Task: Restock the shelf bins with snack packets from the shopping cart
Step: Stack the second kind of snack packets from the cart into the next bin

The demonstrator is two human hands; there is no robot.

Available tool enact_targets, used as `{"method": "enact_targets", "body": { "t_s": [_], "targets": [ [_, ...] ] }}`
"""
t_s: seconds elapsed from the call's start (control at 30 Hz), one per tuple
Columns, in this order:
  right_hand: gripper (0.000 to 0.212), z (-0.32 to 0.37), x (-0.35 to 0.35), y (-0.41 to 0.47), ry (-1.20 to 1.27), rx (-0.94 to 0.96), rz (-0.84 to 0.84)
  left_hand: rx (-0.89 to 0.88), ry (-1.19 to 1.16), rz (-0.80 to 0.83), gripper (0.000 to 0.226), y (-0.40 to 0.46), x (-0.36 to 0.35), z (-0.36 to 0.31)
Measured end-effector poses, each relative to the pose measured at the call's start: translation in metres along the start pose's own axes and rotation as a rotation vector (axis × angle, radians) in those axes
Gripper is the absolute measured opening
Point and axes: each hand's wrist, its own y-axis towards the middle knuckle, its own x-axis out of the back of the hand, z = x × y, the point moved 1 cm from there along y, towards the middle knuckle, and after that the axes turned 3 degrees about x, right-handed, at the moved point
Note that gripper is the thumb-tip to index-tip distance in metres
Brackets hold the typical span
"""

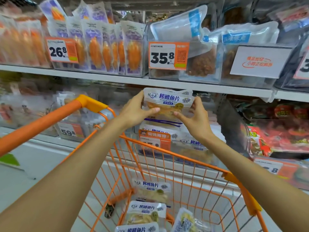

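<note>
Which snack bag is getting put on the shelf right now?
Find the orange shopping cart. Just above its far edge, both hands, left hand and right hand, hold one fish packet upright before the lower shelf bin. It alone is held up; its twins lie down.

- A white packet (168, 102) of fish fillets was upright, held above the bin (184, 148), which held more like it.
- Other packets (147, 211) lay flat in the orange cart (184, 164).
</note>
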Motion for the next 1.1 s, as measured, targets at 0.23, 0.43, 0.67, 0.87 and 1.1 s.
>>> {"method": "enact_targets", "body": {
  "t_s": [0.23, 0.43, 0.67, 0.87, 1.1],
  "targets": [
    [0.043, -0.017, -0.008, -0.002, -0.191, -0.078, 0.062, 0.054, 0.045, 0.062, 0.080, 0.006, -0.016, 0.020],
    [0.049, -0.021, -0.006, 0.006, -0.240, -0.285, 0.099, 0.155, 0.138, 0.083, 0.073, 0.022, -0.019, 0.014],
    [0.027, -0.026, 0.000, 0.008, -0.279, -0.349, 0.243, 0.189, 0.144, -0.009, 0.058, 0.018, -0.023, 0.007],
    [0.035, -0.018, 0.002, 0.009, -0.248, -0.233, 0.174, 0.169, 0.286, -0.050, 0.056, 0.008, -0.018, -0.002],
    [0.038, -0.015, 0.002, 0.002, -0.297, -0.072, -0.020, 0.053, 0.361, -0.188, 0.059, 0.002, -0.017, -0.006]
  ]
}}
